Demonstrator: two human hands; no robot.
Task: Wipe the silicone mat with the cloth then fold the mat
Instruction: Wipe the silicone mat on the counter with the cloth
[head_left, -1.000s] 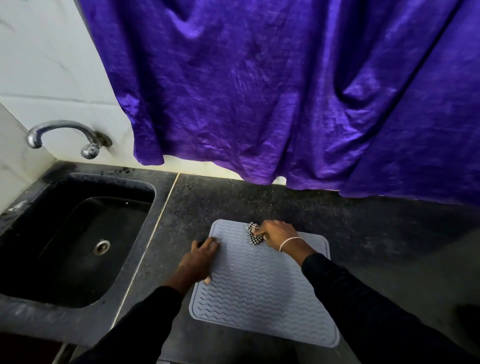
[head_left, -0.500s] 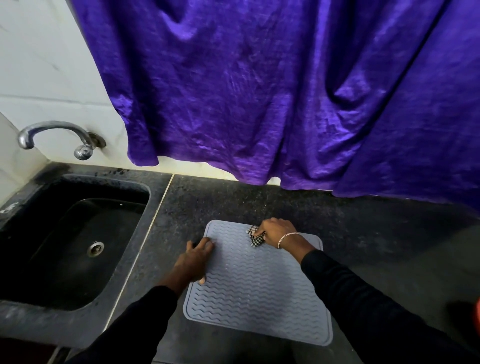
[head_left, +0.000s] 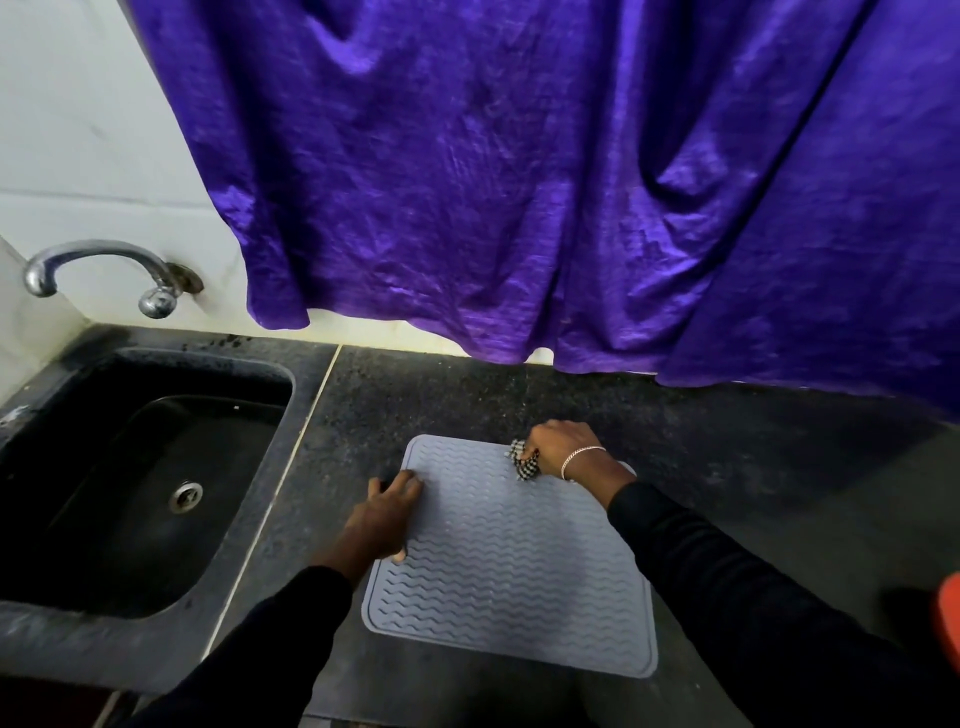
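A grey silicone mat (head_left: 511, 566) with a wavy ribbed pattern lies flat on the dark counter. My right hand (head_left: 563, 444), with a bracelet on the wrist, is shut on a bunched black-and-white checked cloth (head_left: 524, 461) and presses it onto the mat near its far edge, right of the middle. My left hand (head_left: 382, 519) rests palm down on the mat's left edge, fingers spread across the rim. Both sleeves are black, and the right sleeve covers the mat's far right corner.
A black sink (head_left: 130, 483) with a steel drain sits to the left, under a chrome tap (head_left: 104, 270). A purple curtain (head_left: 545, 182) hangs over the back of the dark stone counter (head_left: 753, 467). A red object (head_left: 948, 623) shows at the right edge.
My right hand has slid the cloth to the right along the mat's far edge. My left hand stays on the left edge.
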